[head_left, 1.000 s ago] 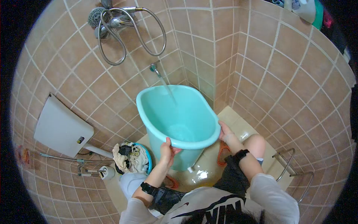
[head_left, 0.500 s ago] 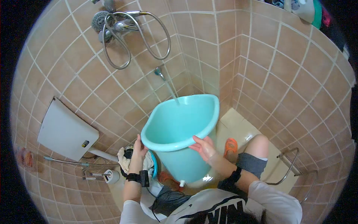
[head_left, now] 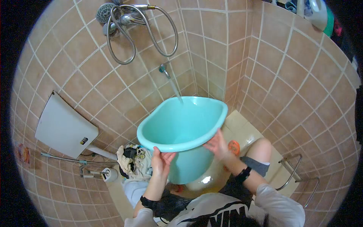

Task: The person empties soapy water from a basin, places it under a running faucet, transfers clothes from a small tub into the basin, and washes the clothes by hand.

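A large turquoise plastic tub (head_left: 189, 164) stands in the tiled corner in front of me, its rim tipped a little toward my left. From a wall tap (head_left: 165, 71) above, a stream of water (head_left: 176, 90) runs into it. My left hand (head_left: 162, 164) is at the near rim, thumb against the edge and fingers curled beneath. My right hand (head_left: 217, 145) grips under the rim on the near right side. Parts of the fingers of both hands are hidden by the rim.
A shower head (head_left: 107, 13) with a looped metal hose (head_left: 176, 36) hangs above. To the left are a white cistern (head_left: 64, 126), a toilet roll (head_left: 110, 174) and a heap of clothes (head_left: 138, 162). Metal rails (head_left: 295, 174) stand at right; an orange shoe (head_left: 233, 147) rests on the floor.
The tub has been turned, and its small white drain spout no longer shows. My left hand went from the left rim to the near rim; my right hand shifted right along the edge.
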{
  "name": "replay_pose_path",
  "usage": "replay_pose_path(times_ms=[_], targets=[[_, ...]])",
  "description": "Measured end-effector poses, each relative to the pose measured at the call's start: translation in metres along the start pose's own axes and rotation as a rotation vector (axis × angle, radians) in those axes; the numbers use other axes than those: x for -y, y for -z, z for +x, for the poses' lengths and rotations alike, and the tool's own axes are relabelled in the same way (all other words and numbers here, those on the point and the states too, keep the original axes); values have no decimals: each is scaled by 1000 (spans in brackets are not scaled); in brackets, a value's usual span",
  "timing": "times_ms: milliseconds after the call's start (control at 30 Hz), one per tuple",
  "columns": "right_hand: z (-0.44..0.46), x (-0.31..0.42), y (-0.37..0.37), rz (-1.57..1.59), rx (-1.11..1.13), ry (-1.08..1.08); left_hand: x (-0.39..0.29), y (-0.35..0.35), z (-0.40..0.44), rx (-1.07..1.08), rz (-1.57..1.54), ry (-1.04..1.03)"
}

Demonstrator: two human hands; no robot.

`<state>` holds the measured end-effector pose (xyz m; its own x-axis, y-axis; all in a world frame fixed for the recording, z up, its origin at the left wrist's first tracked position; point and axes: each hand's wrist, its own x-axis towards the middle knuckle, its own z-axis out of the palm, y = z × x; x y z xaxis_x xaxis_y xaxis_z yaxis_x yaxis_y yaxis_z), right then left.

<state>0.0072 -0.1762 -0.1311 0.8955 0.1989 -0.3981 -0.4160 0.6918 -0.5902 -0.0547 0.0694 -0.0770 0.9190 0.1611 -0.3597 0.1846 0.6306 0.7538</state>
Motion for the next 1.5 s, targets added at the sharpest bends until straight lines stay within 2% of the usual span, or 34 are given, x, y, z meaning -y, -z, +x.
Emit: replay_pose_path(times_ms=[33, 100, 200, 267, 300, 333, 367, 433, 500, 567, 633, 700, 767, 833, 900, 933, 967, 1000, 1033, 1100, 1133, 1233, 1367, 1500], targets=[[32, 7, 37, 29, 23, 6, -4, 7, 2, 0, -2, 0], [88, 28, 91, -55, -100, 34, -15, 26, 6, -74, -18, -52], [115, 56, 102, -101, -40, 66, -33, 58, 15, -63, -28, -12], [125, 57, 98, -80, -129, 38, -46, 52, 20, -123, -35, 3], [125, 55, 95, -77, -120, 37, -53, 49, 23, -174, -44, 20], [118, 53, 90, -16, -109, 19, -48, 107, 61, 12, -88, 11], [108, 53, 86, 43, -100, 3, -58, 103, 67, 17, -86, 6], [79, 53, 72, 32, -61, 53, -75, 86, 83, -141, 30, 16], [39, 48, 52, 27, -33, 103, -70, 113, 129, -98, 66, 71], [5, 37, 28, 45, 51, 184, -65, 105, 151, -120, -34, -86], [-10, 7, 16, 69, 79, 127, -50, 91, 153, -73, -110, -124], [-23, -17, -7, 63, 59, 156, -26, 102, 136, -65, -61, -45], [-28, -26, -37, 58, 48, 174, -2, 93, 89, 55, 102, 74], [-33, -33, -61, 65, 8, 304, 21, 56, 40, 154, 4, 295], [-26, -41, -67, 9, 29, 276, 35, 0, 4, 77, -74, 376], [-25, -42, -67, -43, 55, 265, 44, -4, 12, 74, -84, 381], [-28, -44, -66, -52, 53, 266, 55, -4, 26, 196, -114, 281], [-32, -44, -64, -90, 141, 235, 56, -14, 32, 321, -143, 178], [-33, -42, -62, -128, 229, 208, 54, -21, 37, 331, -148, 176], [-37, -30, -50, -179, 262, 169, 45, -36, 43, 118, -284, 74], [-40, -24, -41, -219, 294, 119, 36, -41, 47, 20, -359, 109], [-16, 0, 14, -174, 291, 2, 18, -35, 69, 22, -285, 141], [21, 31, 93, -126, -13, 55, 1, -25, 99, 102, -206, 176], [36, 58, 120, -80, -180, 17, -25, -19, 102, 8, -146, 181]])
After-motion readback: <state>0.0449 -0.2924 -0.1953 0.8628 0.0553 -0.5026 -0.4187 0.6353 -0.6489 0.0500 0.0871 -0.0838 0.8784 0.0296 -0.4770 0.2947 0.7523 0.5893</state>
